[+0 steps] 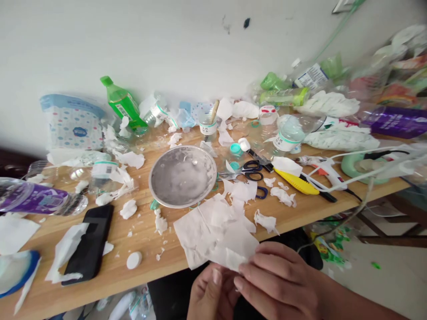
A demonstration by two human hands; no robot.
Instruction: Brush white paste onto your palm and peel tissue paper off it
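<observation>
At the table's front edge, my right hand (280, 280) pinches the near edge of a thin white tissue (235, 242). My left hand (215, 291) is closed at the same edge from below, its thumb up and its other fingers partly hidden. More tissue sheets (191, 229) lie flat under and behind the held one. Just beyond them stands a metal bowl (183, 178) with cloudy whitish liquid in it. Scissors (250, 171) and torn tissue scraps (267, 221) lie to the right of the sheets.
A black phone (95, 240) and a white cap (134, 260) lie at left, near a purple-labelled bottle (43, 198). A cut bottle cup (208, 126) holds a brush. A yellow-handled cutter (296, 180) and a glue gun (327, 171) with cords lie right. Bottles line the wall.
</observation>
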